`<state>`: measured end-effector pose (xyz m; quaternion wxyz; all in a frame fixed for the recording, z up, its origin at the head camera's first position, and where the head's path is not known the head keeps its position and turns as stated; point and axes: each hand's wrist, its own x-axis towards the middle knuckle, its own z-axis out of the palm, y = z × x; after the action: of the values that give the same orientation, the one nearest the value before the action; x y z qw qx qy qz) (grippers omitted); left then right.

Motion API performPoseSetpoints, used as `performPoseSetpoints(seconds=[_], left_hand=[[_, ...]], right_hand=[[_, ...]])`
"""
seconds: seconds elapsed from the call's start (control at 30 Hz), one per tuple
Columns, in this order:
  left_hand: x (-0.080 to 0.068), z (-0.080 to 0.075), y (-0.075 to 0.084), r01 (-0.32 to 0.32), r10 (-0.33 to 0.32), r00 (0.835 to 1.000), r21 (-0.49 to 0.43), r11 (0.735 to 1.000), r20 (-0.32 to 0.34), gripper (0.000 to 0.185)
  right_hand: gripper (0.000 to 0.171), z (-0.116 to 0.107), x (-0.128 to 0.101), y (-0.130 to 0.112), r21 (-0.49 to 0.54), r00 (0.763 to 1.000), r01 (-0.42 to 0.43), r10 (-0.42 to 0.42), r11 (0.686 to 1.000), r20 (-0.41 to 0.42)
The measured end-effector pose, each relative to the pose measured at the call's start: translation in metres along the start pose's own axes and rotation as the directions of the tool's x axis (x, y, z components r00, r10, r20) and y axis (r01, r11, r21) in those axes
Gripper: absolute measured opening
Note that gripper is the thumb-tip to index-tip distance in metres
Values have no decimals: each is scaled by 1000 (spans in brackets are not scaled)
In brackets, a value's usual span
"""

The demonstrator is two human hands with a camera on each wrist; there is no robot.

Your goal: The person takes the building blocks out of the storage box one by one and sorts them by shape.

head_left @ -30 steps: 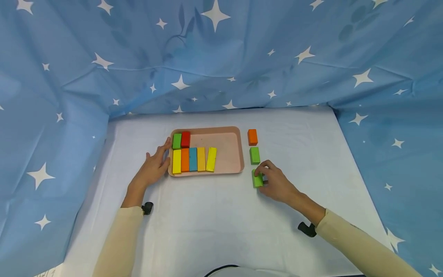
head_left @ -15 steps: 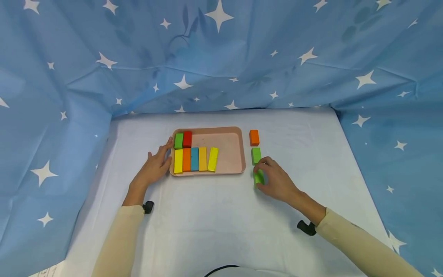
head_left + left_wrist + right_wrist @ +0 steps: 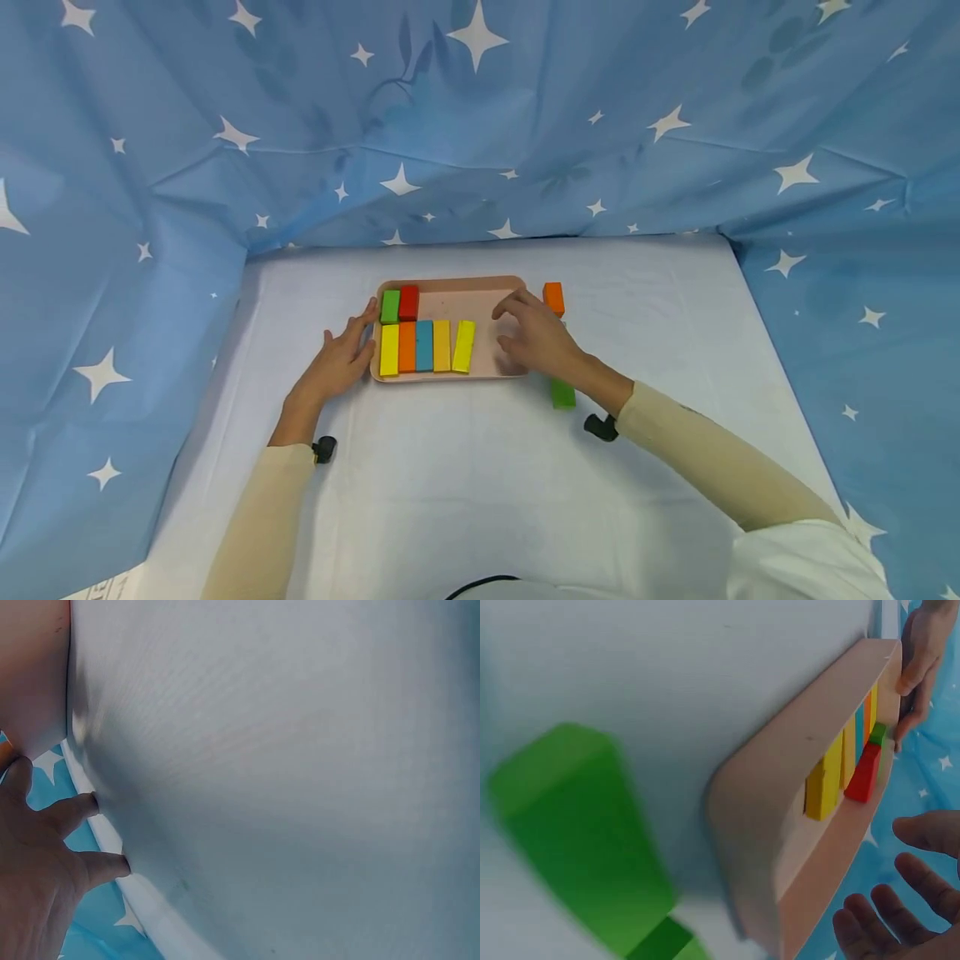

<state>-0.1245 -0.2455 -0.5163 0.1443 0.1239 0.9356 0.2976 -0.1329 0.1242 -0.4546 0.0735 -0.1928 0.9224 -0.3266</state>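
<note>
A pink tray holds a short green block and a red block in its back left corner. In front of them stands a row of long blocks: yellow, orange, blue, amber and a tilted yellow one. My left hand lies flat, with its fingertips against the tray's left rim. My right hand hovers over the tray's bare right part, fingers spread and holding nothing. A green block lies on the cloth beside my right wrist.
An orange block lies just right of the tray's far corner. A white cloth covers the table. Blue star-print fabric walls in the back and both sides. My right hand may be hiding another green block.
My right hand let go of the near green block and moved up and left over the tray. The left hand has stayed at the tray's left rim.
</note>
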Motion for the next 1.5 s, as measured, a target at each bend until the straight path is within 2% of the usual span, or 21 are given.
performPoseSetpoints(seconds=[0.33, 0.43, 0.57, 0.7, 0.9, 1.27, 1.5], left_hand=[[5, 1, 6, -30, 30, 1000, -10, 1000, 8, 61], [7, 2, 8, -30, 30, 999, -6, 1000, 10, 62], [9, 2, 8, -26, 26, 1000, -10, 1000, 15, 63], [9, 1, 7, -26, 27, 1000, -12, 1000, 12, 63], [7, 1, 5, -24, 24, 1000, -6, 1000, 11, 63], [0, -2, 4, 4, -4, 1000, 8, 1000, -11, 63], [-1, 0, 0, 0, 0, 1000, 2, 1000, -15, 63]], right_hand=[[30, 38, 62, -22, -16, 995, 37, -35, 999, 94], [28, 48, 78, -25, -19, 991, 79, -76, 997, 112], [29, 58, 98, -32, -59, 980, 145, -135, 988, 148], [32, 67, 112, -38, -123, 970, 172, -147, 977, 191], [38, 79, 120, -39, -175, 965, 173, -131, 969, 229], [31, 77, 118, -34, -106, 973, 77, -51, 991, 224], [29, 77, 116, -40, -124, 973, 86, -57, 989, 225]])
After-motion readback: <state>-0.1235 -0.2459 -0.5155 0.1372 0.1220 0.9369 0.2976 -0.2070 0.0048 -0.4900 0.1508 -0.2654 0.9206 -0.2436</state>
